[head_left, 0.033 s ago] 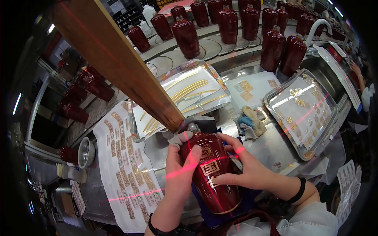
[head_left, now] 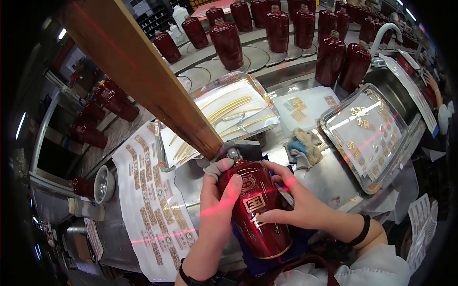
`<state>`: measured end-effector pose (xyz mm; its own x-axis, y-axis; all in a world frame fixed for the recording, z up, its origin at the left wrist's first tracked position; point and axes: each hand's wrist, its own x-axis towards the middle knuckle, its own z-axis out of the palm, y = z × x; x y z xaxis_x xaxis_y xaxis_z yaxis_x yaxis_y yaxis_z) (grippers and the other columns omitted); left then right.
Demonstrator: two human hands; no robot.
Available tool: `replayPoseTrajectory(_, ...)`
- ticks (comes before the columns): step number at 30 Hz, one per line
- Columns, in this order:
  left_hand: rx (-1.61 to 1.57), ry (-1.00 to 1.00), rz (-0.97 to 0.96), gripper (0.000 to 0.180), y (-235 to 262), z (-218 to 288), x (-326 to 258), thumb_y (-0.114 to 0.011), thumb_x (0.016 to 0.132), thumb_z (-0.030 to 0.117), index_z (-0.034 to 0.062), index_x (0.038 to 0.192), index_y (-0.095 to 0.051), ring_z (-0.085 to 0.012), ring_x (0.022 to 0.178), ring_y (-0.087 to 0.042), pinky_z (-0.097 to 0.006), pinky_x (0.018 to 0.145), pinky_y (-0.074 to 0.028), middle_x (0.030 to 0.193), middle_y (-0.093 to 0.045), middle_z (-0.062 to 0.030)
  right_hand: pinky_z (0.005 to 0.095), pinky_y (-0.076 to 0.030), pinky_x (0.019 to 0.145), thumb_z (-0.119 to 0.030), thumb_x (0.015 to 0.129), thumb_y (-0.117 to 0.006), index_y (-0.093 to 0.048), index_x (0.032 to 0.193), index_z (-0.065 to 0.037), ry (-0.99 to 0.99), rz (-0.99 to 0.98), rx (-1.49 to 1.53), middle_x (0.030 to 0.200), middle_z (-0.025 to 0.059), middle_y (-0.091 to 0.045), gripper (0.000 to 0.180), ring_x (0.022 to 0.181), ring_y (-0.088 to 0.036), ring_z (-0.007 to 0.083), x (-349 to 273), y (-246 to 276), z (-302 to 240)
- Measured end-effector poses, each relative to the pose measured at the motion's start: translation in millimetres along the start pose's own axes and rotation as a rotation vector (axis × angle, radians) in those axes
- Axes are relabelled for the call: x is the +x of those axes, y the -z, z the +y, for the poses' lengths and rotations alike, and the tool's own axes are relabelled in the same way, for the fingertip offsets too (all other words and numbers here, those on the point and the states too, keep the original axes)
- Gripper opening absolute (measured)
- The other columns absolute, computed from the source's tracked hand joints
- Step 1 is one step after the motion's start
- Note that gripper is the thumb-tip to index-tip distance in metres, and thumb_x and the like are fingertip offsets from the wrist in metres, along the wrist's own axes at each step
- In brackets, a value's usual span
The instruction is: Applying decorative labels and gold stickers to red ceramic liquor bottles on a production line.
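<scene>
A glossy dark-red bottle (head_left: 265, 238) lies tilted on a blue cloth (head_left: 249, 260), its clear neck pointing away from me. Gold emblems and a framed gold sticker (head_left: 254, 203) mark its front. My left hand (head_left: 217, 195) grips the shoulder, thumb on the front; a greyish-white covering wraps a fingertip. From the other side my right hand (head_left: 298, 205) curls round the bottle, with the thumb pressing at a small gold piece (head_left: 258, 218) below the framed sticker. The fingers behind the bottle are partly hidden.
A wooden post (head_left: 143, 76) slants down just beyond the bottle. Trays of gold strips (head_left: 274, 125) and small gold pieces (head_left: 327, 125) stand behind and right, near a crumpled cloth (head_left: 305, 148). A sticker sheet (head_left: 126, 190) lies left. Red bottles (head_left: 226, 45) line a curved conveyor.
Several bottles on the curved conveyor have shifted very slightly. My hands and the bottle they hold keep the same position.
</scene>
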<state>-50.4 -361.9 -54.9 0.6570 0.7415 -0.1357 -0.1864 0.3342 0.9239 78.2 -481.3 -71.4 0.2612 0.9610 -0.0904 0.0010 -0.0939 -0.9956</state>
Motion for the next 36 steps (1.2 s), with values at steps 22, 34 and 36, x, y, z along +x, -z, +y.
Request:
replayPoseTrajectory(22, -0.164, 0.009, -0.070, 0.028, 6.9, -0.2, 1.1, -0.046, 0.097, 0.018, 0.0052, 0.122, -0.044, -0.0156, 0.105, -0.054, -0.031, 0.092, -0.044, 0.117, -0.054, -0.0082, 0.0382, -0.037, 0.097, -0.040, 0.074, -0.076, -0.021, 0.143, -0.003, -0.097, -0.041, -0.039, 0.123, 0.0173, -0.046, 0.095, 0.115, -0.047, 0.0278, -1.5, 14.6, -12.1)
replayPoseTrajectory(34, 0.280, -0.165, -0.128, 0.028, 9.9, 6.6, 0.2, -0.051, 0.095, 0.012, 0.0051, 0.123, -0.053, -0.0124, 0.106, -0.052, -0.028, 0.093, -0.043, 0.119, -0.054, -0.0047, 0.0321, -0.034, 0.099, -0.020, 0.080, -0.069, -0.035, 0.139, -0.013, -0.114, -0.015, 0.118, 0.114, 0.0087, -0.052, 0.068, 0.115, -0.044, 0.0176, 40.9, 31.7, -27.5)
replayPoseTrajectory(36, 0.315, -0.171, -0.139, 0.029, 11.9, 5.3, 1.5, -0.052, 0.094, 0.010, 0.0061, 0.123, -0.053, -0.0121, 0.107, -0.052, -0.027, 0.093, -0.043, 0.119, -0.054, -0.0033, 0.0309, -0.035, 0.098, -0.020, 0.080, -0.070, -0.035, 0.139, -0.012, -0.108, -0.036, 0.116, 0.113, 0.0087, -0.052, 0.069, 0.114, -0.045, 0.0169, 43.6, 30.4, -28.5)
